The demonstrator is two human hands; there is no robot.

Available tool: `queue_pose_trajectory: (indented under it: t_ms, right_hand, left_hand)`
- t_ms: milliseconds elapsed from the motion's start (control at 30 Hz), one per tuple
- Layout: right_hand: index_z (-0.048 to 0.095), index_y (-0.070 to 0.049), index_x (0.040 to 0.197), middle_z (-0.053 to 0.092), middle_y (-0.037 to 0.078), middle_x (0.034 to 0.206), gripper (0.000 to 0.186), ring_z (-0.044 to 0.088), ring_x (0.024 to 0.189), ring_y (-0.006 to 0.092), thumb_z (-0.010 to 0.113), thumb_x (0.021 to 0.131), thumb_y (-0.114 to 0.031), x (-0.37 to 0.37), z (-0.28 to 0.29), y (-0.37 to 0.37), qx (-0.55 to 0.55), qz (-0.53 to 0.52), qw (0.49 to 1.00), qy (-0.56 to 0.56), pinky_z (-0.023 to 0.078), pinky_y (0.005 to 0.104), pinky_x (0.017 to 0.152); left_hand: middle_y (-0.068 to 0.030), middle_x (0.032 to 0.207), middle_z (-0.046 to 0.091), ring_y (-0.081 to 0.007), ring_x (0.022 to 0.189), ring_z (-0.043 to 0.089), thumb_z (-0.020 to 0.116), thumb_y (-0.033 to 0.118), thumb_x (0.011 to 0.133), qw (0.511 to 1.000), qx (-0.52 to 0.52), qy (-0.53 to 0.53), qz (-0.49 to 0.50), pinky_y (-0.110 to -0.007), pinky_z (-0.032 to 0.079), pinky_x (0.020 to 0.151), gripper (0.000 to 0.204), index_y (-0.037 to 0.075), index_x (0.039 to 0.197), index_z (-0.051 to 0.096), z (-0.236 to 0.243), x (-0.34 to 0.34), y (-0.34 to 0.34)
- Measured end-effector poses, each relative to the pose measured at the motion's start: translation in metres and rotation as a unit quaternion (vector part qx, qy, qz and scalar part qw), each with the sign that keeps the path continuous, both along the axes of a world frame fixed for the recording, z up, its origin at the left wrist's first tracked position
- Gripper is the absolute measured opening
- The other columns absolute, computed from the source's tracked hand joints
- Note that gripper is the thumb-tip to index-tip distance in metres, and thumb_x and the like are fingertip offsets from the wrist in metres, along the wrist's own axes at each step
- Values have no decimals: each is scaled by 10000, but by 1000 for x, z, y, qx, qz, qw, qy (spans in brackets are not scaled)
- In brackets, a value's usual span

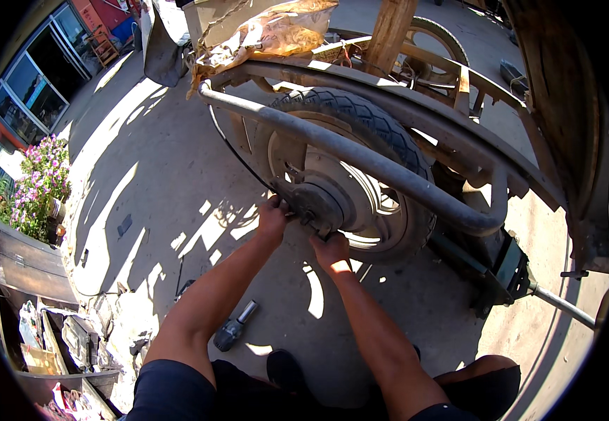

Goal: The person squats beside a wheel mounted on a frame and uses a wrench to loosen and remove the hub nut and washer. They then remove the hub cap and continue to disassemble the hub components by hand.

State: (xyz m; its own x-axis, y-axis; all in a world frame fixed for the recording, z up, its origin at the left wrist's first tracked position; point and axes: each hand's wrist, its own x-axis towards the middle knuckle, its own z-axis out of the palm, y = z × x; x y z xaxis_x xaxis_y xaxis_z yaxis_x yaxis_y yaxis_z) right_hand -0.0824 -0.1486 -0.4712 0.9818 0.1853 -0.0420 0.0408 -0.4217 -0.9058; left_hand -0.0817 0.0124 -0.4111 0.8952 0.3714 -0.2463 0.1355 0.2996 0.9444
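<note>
Dark sleeves (171, 393) nearest, at seven and five o'clock. Wheel hub (329, 196) sits near centre; at its eight o'clock my left grip (272, 219), at six my right grip (331, 252). Fingers curled; exact hold, I cannot tell. Judgement: left best steadies, right works gently.

No lettering, label, brand, number or sign can be read on anything in view

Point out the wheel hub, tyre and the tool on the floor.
Wheel hub (322, 199): head view, on its round outer face.
Tyre (378, 122): head view, on the upper tread.
Tool (230, 333): head view, on its dark body.
</note>
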Motion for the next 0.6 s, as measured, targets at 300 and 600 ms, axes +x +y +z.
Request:
queue_pose_trajectory:
  t_ms: [300,600]
  right_hand:
    - [689,17,809,675,213,768,399,664,778,377,707,733,-374,1,9,-2,-4,15,999,28,518,438,717]
    - [675,23,824,669,206,751,404,662,790,370,694,764,-376,-2,9,-1,-14,8,1000,-12,496,428,696]
  left_hand:
    - [-145,1141,587,-255,1006,601,397,-28,884,1000,-13,-10,-16,-405,531,858,334,-44,1202,497,6,-3,2]
    - [-128,1139,610,-250,1065,573,373,341,1013,989,-120,-63,-54,-416,450,944,397,15,1190,515,9,-4,32]
